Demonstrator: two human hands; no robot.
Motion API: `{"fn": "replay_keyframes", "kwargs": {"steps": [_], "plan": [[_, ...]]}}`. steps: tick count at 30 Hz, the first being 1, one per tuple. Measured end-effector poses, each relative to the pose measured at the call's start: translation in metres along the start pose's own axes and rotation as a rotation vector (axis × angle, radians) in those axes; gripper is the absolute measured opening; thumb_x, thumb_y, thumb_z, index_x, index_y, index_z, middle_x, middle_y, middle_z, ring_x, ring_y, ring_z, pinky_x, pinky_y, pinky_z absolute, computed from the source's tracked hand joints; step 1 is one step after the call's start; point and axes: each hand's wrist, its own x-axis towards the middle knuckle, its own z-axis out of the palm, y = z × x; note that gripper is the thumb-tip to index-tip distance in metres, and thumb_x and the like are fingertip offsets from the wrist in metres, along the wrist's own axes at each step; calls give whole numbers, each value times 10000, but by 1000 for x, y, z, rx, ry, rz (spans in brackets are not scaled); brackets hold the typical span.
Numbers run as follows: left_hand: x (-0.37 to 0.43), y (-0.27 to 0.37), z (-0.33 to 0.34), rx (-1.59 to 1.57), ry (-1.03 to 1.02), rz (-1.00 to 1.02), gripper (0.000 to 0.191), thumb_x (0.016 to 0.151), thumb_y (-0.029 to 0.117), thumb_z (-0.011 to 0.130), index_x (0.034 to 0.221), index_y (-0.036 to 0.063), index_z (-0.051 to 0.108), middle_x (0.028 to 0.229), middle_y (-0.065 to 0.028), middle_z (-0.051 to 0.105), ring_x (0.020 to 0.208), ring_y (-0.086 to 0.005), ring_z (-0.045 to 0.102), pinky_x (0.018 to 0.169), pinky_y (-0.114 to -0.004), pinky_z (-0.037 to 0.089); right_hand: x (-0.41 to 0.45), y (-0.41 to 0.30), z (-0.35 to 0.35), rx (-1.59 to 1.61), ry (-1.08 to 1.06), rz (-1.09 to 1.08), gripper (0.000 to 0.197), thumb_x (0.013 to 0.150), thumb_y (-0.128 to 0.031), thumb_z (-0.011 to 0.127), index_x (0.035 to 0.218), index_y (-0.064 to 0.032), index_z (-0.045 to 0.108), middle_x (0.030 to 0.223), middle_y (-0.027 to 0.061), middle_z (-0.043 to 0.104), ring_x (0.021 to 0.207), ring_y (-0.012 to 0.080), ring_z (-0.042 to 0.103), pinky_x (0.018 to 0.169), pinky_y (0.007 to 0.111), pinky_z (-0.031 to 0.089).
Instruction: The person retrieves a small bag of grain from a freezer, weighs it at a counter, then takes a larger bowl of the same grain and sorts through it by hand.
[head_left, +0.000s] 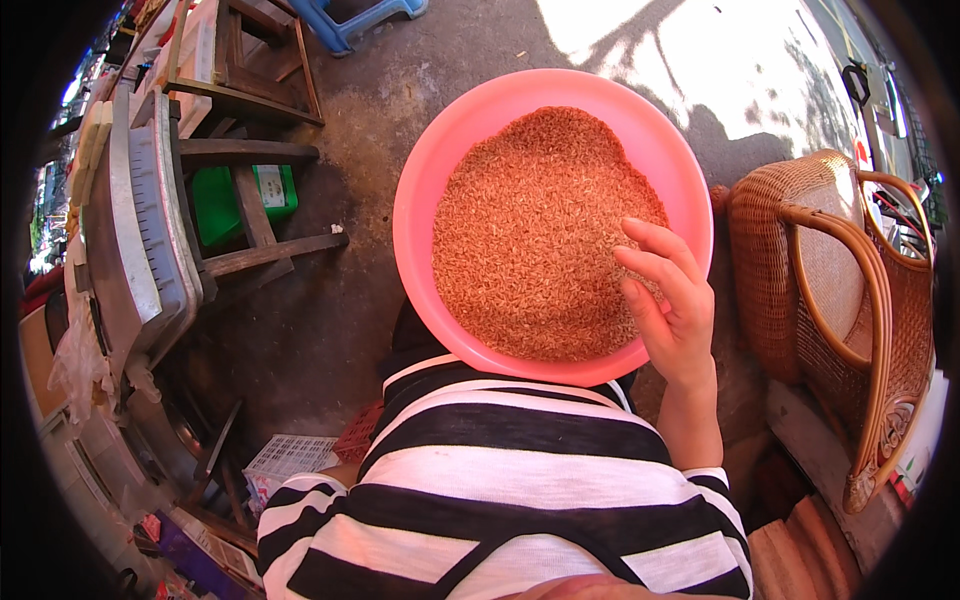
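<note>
A round pink plastic basin (420, 187) rests at the front of my body, filled with reddish-brown unhusked-looking grain (525, 232). Over the basin's right side is my right hand (671, 300), its thumb and fingers curved and spread a little. Whether a few grains lie between the fingertips is too small to tell. The grain forms a broad heap, highest towards the far side, with pink wall showing round it. My left hand is out of view; only the striped sleeve and a bit of the arm show at lower left.
A wicker armchair (765, 262) stands close on the right. At left are wooden stools (247, 154), a grey plastic tray (150, 202) and a green bin (217, 206). A blue stool (337, 34) stands ahead. A white basket (292, 454) is low on the left.
</note>
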Motion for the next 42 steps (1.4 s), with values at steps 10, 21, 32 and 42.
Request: {"fn": "replay_keyframes", "kwargs": {"steps": [10,21,32,42], "plan": [[0,3,0,58,-4,7,250,802,187,561,1015,110,667,1056,-140,646,1003,-258,617,840,-385,474,-5,-10,-5,78,-125,42,210,779,-2,647,989,3,647,995,150,619,937,291,604,813,348,484],[44,16,-48,962,62,242,249,780,163,572,1001,123,678,1069,-150,647,1022,-269,620,847,-396,475,-19,-30,2,29,-813,118,365,922,-270,509,1137,21,559,952,199,627,897,366,599,789,432,472],[-164,271,-186,-198,1113,1141,71,880,27,570,924,1,620,834,-87,610,773,-183,605,704,-282,478,5,-20,-2,-111,-434,-4,379,932,-256,506,1178,32,527,1069,215,592,997,360,565,860,422,448],[-233,348,-151,-972,-276,888,694,952,353,473,1452,-23,171,1525,-135,182,1422,-239,147,1137,-401,143,-38,-29,-11,44,-913,129,360,963,-293,438,1068,18,585,927,203,612,880,371,592,787,436,468]]}}
